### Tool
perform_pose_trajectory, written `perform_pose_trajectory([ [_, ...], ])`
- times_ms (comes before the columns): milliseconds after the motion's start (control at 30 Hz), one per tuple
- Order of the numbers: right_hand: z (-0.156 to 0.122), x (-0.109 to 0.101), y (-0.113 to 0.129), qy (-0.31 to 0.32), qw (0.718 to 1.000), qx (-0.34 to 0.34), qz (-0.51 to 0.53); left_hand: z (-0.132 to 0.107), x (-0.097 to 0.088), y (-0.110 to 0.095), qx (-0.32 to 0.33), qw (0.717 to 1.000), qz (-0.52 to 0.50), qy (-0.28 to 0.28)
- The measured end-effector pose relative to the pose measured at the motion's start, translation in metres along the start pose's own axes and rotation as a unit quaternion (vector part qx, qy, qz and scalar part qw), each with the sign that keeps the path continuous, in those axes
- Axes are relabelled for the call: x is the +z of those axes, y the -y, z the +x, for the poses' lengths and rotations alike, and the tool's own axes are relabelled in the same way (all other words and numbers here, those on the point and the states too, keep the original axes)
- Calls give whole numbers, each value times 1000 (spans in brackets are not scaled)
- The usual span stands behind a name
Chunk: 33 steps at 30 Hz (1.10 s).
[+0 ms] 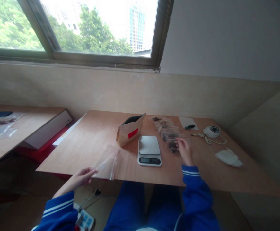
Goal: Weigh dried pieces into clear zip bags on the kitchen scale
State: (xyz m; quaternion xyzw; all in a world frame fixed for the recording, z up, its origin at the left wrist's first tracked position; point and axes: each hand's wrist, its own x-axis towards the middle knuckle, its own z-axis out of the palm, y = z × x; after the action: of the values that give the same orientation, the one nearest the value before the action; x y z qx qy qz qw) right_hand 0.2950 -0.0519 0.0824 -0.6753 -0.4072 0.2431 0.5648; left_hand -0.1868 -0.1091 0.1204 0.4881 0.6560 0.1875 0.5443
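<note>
Left hand (82, 178) pinching an empty clear plastic bag (107, 163) at the plywood table's (89, 141) near edge, right hand (184, 149) resting fingertips on the row of filled clear packets (167, 131) beside the white digital scale (149, 150); steady pressure likely prevents slipping.

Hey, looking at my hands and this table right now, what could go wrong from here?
The empty clear bag in your left hand hangs partly over the table edge and might slip off. Your right hand rests on the row of filled bags; a nudge could scatter them. The open paper bag leans beside the scale and may tip.
</note>
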Motion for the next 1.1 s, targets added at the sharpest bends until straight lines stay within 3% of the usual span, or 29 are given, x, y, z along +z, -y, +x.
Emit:
perform_pose_trajectory([
  [133, 29, -17, -21, 41, 969, -129, -207, 7, -14, 11, 19, 996, 23, -83],
  [233, 40, -16, -29, 48, 935, -158, -313, 22, -7, 10, 43, 977, 70, -196],
  [333, 46, -17, -32, 38, 911, -129, -390, 31, 3, 2, 61, 908, 164, -382],
  [400, 47, -22, -31, 24, 893, -110, -436, 33, 10, -4, 80, 873, 214, -430],
  [500, 41, -35, -29, 13, 870, -95, -483, 33, 24, -9, 109, 889, 246, -371],
  [567, 32, -48, -28, 11, 871, -86, -483, 37, 36, -10, 118, 907, 258, -310],
  [700, -3, -79, -28, 39, 937, -91, -335, 52, 58, -7, 95, 930, 283, -215],
  [767, -24, -94, -25, 29, 960, -81, -267, 62, 59, -7, 97, 931, 288, -205],
  [900, -63, -112, -8, 0, 971, 4, -237, 78, 46, -15, 118, 926, 284, -221],
  [1000, -84, -110, 13, -7, 982, 70, -173, 75, 40, -31, 123, 929, 243, -249],
  [1100, -99, -92, 37, 11, 994, 95, -60, 51, 58, -53, 229, 940, 106, -230],
])
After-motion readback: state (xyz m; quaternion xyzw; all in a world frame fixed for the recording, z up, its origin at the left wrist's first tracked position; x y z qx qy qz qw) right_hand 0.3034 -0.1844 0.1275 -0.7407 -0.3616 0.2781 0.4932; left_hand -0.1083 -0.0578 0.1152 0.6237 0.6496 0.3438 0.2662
